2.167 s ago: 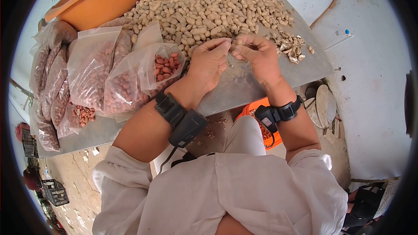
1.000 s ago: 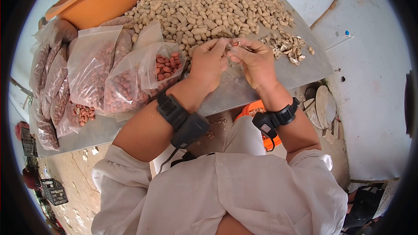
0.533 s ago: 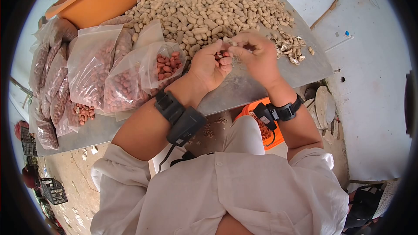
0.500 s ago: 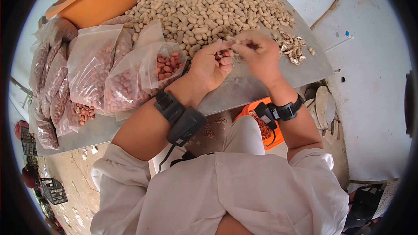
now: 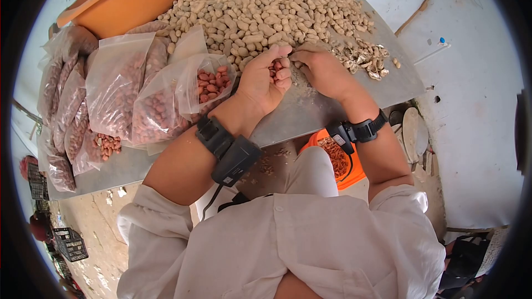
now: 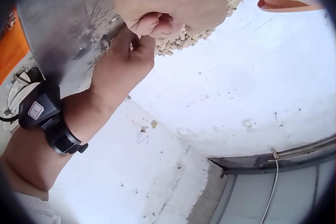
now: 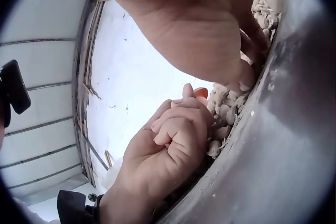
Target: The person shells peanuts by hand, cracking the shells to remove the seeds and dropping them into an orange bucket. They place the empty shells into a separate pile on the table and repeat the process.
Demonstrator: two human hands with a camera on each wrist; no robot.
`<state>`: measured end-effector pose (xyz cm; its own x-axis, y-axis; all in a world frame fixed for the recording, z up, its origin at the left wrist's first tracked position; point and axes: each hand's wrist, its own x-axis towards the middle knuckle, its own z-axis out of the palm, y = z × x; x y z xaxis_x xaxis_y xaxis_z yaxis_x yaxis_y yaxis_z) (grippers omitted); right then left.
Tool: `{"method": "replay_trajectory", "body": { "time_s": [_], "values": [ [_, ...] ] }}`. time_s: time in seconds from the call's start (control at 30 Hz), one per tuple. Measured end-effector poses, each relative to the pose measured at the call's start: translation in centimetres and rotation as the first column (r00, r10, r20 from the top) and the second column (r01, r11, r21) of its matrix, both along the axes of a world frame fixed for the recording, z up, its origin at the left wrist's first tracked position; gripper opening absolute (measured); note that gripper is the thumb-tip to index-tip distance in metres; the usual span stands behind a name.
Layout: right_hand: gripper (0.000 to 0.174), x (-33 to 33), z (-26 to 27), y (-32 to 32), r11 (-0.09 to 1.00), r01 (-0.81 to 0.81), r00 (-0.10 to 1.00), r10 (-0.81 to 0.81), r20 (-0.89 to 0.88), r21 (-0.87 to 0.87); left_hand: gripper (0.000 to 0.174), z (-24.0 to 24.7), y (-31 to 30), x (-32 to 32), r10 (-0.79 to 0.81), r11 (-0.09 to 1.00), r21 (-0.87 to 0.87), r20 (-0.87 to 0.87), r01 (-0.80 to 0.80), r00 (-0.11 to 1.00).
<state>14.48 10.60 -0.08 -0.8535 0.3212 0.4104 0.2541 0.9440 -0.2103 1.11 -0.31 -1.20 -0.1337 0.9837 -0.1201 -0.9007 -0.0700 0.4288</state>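
In the head view my left hand point(image 5: 262, 80) holds several red peanut kernels point(image 5: 275, 68) in its curled fingers, thumb raised above them. Its curled fingers also show in the right wrist view. My right hand point(image 5: 323, 72) is bent down at the near edge of the heap of unshelled peanuts point(image 5: 260, 8), beside the left hand. In the right wrist view the right hand's fingertips reach down to the nuts by the metal tabletop point(image 7: 294, 108). I cannot tell whether they hold one. Broken peanut shells point(image 5: 370, 61) lie just right of it.
Clear bags of red kernels point(image 5: 119, 86) crowd the table's left side, one open bag point(image 5: 213, 86) nearest the left hand. Behind them leans an orange basin point(image 5: 130, 0). Below the table edge stands an orange bucket point(image 5: 354, 171) with reddish pieces. A white wall point(image 5: 471, 105) rises at right.
Earlier both hands met fingertip to fingertip. The right hand has since parted from the left and dropped toward the heap's edge; kernels now show in the left hand's curled fingers.
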Motion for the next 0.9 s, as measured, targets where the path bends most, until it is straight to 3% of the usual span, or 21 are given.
{"method": "replay_trajectory", "body": {
  "time_s": [0.07, 0.17, 0.27, 0.3, 0.37, 0.57, 0.67, 0.77, 0.87, 0.9],
  "values": [
    [0.027, 0.0, 0.7, -0.2, 0.996, 0.074, 0.992, -0.069, 0.104, -0.043, 0.023, 0.2, -0.1, 0.1, 0.009, 1.000, -0.016, -0.014, -0.010, 1.000],
    [0.018, 0.1, 0.5, 0.3, 0.996, 0.074, 0.997, -0.072, 0.031, -0.053, 0.020, -0.4, 0.3, -0.2, -0.005, 0.999, 0.034, -0.022, 0.005, 1.000],
    [0.014, 0.1, 0.6, -0.2, 0.991, -0.012, 0.928, -0.040, -0.370, -0.135, 0.020, -0.6, 0.3, 0.1, 0.051, 0.998, 0.041, -0.216, -0.043, 0.975],
    [0.014, 0.1, 0.9, -0.7, 0.923, -0.080, 0.918, -0.079, -0.389, -0.377, 0.021, -0.4, 0.2, 0.4, 0.061, 0.998, 0.025, -0.263, -0.057, 0.963],
    [0.016, 0.2, 1.7, -1.8, 0.608, -0.219, 0.904, -0.169, -0.394, -0.763, 0.022, 0.1, 0.0, 1.1, 0.077, 0.996, -0.006, -0.357, -0.085, 0.931],
    [0.021, 0.0, 1.5, -3.1, 0.474, -0.369, 0.848, -0.180, -0.498, -0.799, 0.017, 0.6, -0.4, 1.7, 0.151, 0.987, 0.054, -0.649, -0.153, 0.745],
    [0.019, 0.2, 1.6, -3.3, 0.441, -0.355, 0.853, -0.209, -0.479, -0.824, 0.014, 0.1, -0.1, 1.6, 0.252, 0.965, 0.183, -0.844, -0.188, 0.474],
    [0.017, 0.2, 1.9, -3.7, 0.532, -0.290, 0.864, -0.212, -0.457, -0.796, 0.013, 0.2, -0.3, 1.8, 0.373, 0.920, 0.323, -0.896, -0.221, 0.240],
    [0.016, -0.3, 1.1, -3.7, 0.565, -0.311, 0.829, -0.233, -0.509, -0.764, 0.012, -0.7, 0.3, 1.8, 0.434, 0.880, 0.385, -0.890, -0.278, 0.142],
    [0.016, -0.4, 1.2, -3.8, 0.552, -0.311, 0.824, -0.248, -0.509, -0.773, 0.012, -0.5, 0.2, 1.8, 0.415, 0.892, 0.365, -0.894, -0.266, 0.167]
  ]
}}
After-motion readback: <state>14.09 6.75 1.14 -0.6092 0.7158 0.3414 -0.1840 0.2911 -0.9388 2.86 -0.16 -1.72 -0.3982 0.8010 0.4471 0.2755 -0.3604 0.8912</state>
